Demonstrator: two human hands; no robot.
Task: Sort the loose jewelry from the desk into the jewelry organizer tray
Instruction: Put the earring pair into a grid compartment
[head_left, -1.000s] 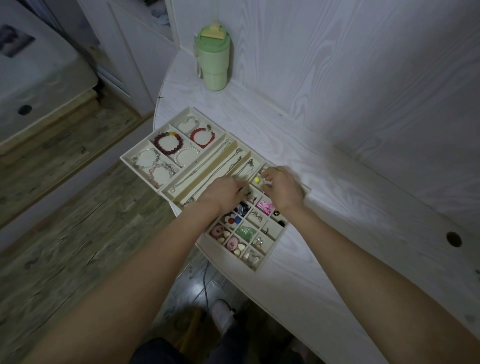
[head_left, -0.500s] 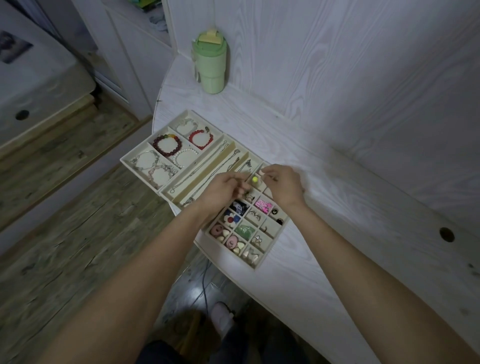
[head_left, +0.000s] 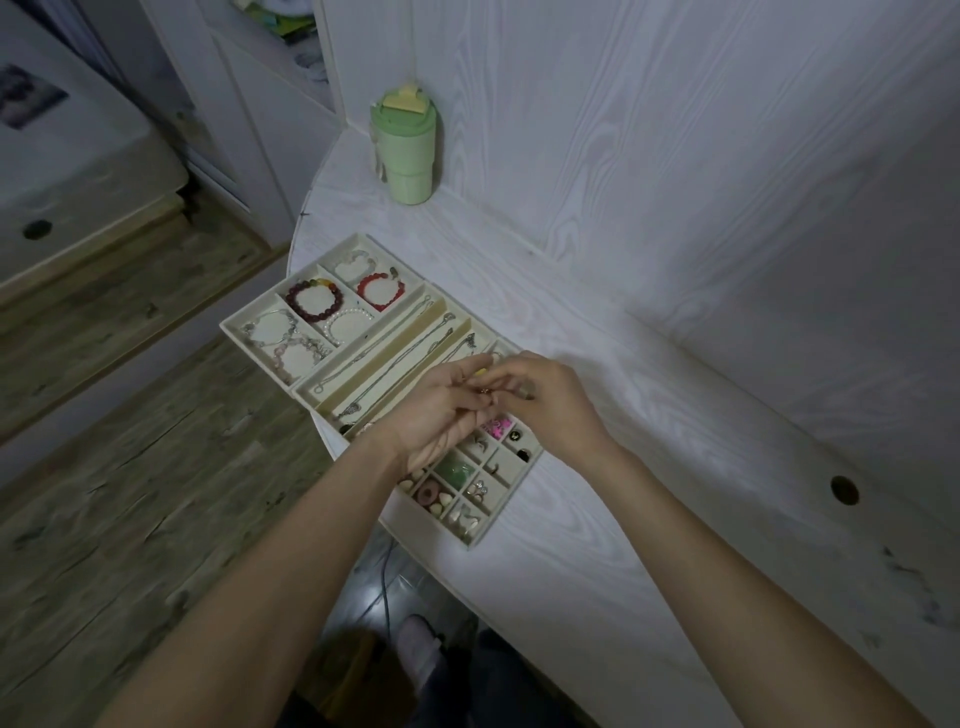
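Observation:
The cream jewelry organizer tray (head_left: 236, 328) lies at the desk's left edge. Its left section holds bracelets, among them a dark red beaded bracelet (head_left: 315, 300). Necklace chains (head_left: 382, 349) lie in its long middle slots, and its small grid (head_left: 496, 512) holds rings, beads and charms. My left hand (head_left: 439, 415) and my right hand (head_left: 550, 402) meet just above the far end of the grid. Their fingertips pinch a small jewelry piece (head_left: 485, 389) together, with a yellow bit (head_left: 481, 371) showing at the left fingers. What kind of piece it is cannot be made out.
A green lidded tumbler (head_left: 408, 150) stands at the back corner against the white wood-grain wall. The white desk (head_left: 649, 467) has a curved left edge and a round cable hole (head_left: 844, 490) at right. Wood floor lies to the left, with a cable below.
Both hands have lifted off the grid and drawn closer together. My left hand has turned palm upward, and the fingertips now meet on the small piece.

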